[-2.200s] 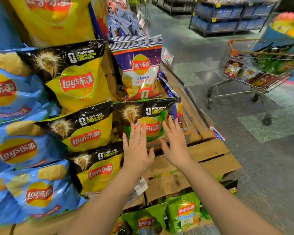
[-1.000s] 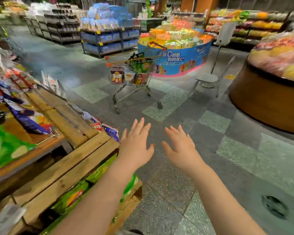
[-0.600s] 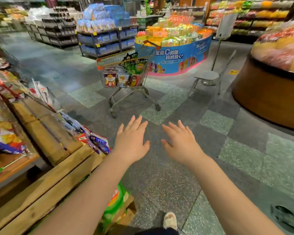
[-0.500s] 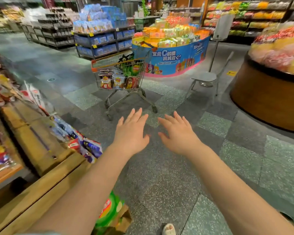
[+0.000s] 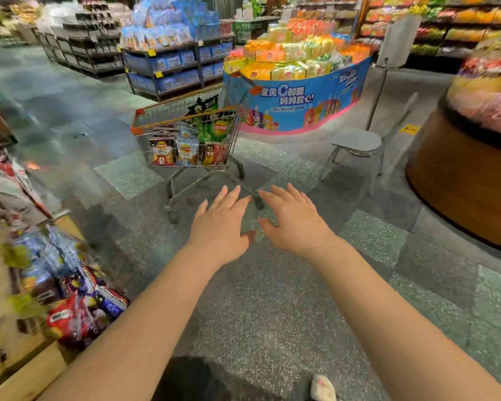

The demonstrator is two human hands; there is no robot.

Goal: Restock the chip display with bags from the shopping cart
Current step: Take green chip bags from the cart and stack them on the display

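1. bags [image 5: 185, 146] are sitting packed upright in the cart [image 5: 185, 131], a little above the middle of the frame; a green one [image 5: 214, 130] and a dark one [image 5: 203, 104] are poking over the rim, probably because the basket is holding more than its wire walls can contain.
2. cart is standing on the floor [image 5: 272, 314] well apart from the person, its wheels just above the fingertips in the frame, so nothing in it is within reach yet.
3. left hand [image 5: 220, 227] is reaching forward with straight, spread fingers, palm down, holding nothing.
4. right hand [image 5: 295, 224] is doing the same just beside it, fingers wide and empty; thumbs are nearly meeting between them.
5. both arms are stretching toward the cart, which suggests the person is heading over to fetch more stock, with the hands wide for taking a broad, puffy bag by its sides.
6. display [image 5: 26, 328] is showing only at the left edge, blurred: wooden boards with red and blue packets [image 5: 78, 311] lying at the edge. it is off to the side because the view is facing the cart instead.
7. chair [image 5: 356, 143] is standing to the right of the cart, near the likely walking line, so it is worth steering round.
8. shoe [image 5: 323, 390] is peeking in at the bottom edge.
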